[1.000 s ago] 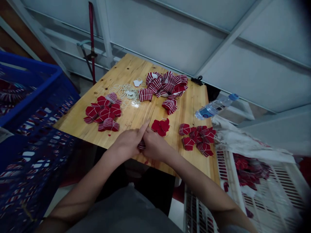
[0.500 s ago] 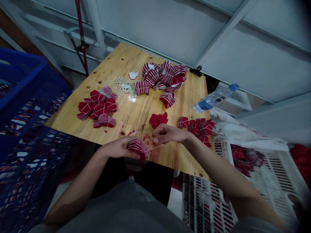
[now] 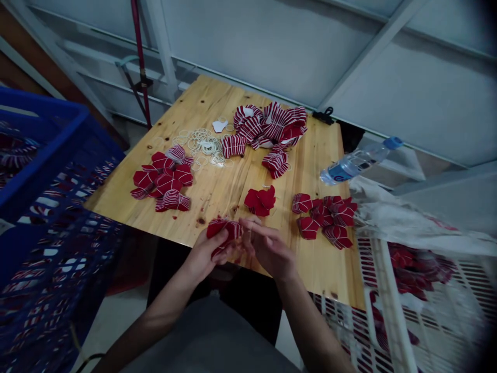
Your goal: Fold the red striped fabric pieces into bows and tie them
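Fabric bundle (image 3: 223, 230), deep red and bound with thin white elastic bands, sits clamped in the curled fingers (image 3: 217, 239) of the left hand (image 3: 202, 256), just over the front edge of the knotty pine surface (image 3: 229, 178). Fingers (image 3: 252, 228) of the right hand (image 3: 269, 251) curve slightly apart, their tips at the bundle; whether they pinch a band, I cannot tell. Similar soft bound bundles (image 3: 166, 178) lie in clusters across the wood, beside a tangled heap of pale rubber bands (image 3: 204, 145). Nearby lie a ribbed plastic water bottle (image 3: 359, 166) and crumpled white sheeting (image 3: 411, 220). Perforated crates, one blue (image 3: 50, 155) and one white (image 3: 411, 305), hold more red bundles.
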Available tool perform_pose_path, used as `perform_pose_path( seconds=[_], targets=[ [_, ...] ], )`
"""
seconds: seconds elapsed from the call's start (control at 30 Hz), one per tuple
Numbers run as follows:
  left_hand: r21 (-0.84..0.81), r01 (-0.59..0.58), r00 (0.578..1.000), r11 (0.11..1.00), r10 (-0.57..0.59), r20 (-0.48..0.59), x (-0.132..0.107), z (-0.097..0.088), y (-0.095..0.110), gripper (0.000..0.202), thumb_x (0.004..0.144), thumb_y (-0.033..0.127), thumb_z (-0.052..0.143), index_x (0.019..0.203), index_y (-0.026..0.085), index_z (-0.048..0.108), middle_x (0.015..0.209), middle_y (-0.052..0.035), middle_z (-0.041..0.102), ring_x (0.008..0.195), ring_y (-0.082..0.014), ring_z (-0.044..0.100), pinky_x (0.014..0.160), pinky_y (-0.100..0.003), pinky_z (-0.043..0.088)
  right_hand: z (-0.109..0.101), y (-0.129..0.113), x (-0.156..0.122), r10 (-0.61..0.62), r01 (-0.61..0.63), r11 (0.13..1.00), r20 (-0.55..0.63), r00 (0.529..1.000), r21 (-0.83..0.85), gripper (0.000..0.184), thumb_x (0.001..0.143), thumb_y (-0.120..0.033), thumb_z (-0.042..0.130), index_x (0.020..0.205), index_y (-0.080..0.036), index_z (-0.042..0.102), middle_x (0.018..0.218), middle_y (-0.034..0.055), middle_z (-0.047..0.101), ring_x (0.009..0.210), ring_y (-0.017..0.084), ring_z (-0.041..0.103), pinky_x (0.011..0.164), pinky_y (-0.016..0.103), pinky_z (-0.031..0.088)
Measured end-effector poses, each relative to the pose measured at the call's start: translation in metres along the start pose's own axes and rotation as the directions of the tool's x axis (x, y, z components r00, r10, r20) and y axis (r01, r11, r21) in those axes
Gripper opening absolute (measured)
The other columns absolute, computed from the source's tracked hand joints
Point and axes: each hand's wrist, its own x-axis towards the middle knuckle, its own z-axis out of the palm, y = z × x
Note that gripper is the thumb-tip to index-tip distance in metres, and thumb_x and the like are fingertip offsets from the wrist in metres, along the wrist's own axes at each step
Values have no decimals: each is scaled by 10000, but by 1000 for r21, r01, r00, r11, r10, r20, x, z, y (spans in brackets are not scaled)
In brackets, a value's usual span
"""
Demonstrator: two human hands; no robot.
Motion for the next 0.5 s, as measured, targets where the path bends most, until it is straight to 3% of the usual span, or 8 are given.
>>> perform_pose_path(
  seconds=[0.07, 0.13, 0.23, 0.33, 0.5],
  targets=[
    [139, -73, 985, 988, 94, -147, 1, 8, -4, 406, 708, 483, 767, 874, 147, 611, 530, 59, 528, 347, -7, 268, 365, -153, 195, 1, 1, -3, -55, 53, 995, -14, 998, -87, 403, 840, -505, 598, 1189, -329, 694, 1215, 65, 524, 645, 113, 529, 629, 334, 517],
    [275, -143, 949, 951, 210, -234, 3, 16, -7, 356, 710, 424, 776, 882, 150, 626, 582, 45, 573, 411, -38, 405, 402, -161, 305, 3, -4, -4, -98, 87, 970, -38, 994, -225, 389, 859, -511, 595, 1196, -338, 688, 1299, 69, 519, 877, 191, 597, 698, 340, 535],
    [389, -235, 897, 891, 353, -266, 7, 24, -7, 268, 707, 345, 773, 840, 152, 642, 721, 7, 648, 640, -103, 589, 599, -201, 475, 12, -13, -3, -161, 131, 899, -37, 986, -417, 337, 894, -475, 583, 1196, -361, 681, 1375, 46, 518, 1289, 280, 449, 964, 432, 487],
    [360, -269, 866, 893, 388, -316, 14, 26, -8, 267, 692, 341, 758, 838, 167, 618, 725, 16, 638, 684, -126, 614, 677, -235, 511, 28, -10, -4, -170, 121, 797, -27, 985, -592, 365, 931, -413, 551, 1286, -352, 611, 1498, 32, 394, 1413, 273, 325, 1124, 492, 350],
    [196, -326, 837, 925, 379, -394, 16, 17, -24, 368, 708, 339, 717, 965, 255, 468, 786, 41, 638, 707, -147, 650, 687, -269, 539, 60, 22, -10, -231, 48, 569, -104, 967, -821, 557, 965, -304, 464, 1502, -261, 320, 1597, 99, 156, 1478, 273, 193, 1182, 526, 243]
  ],
)
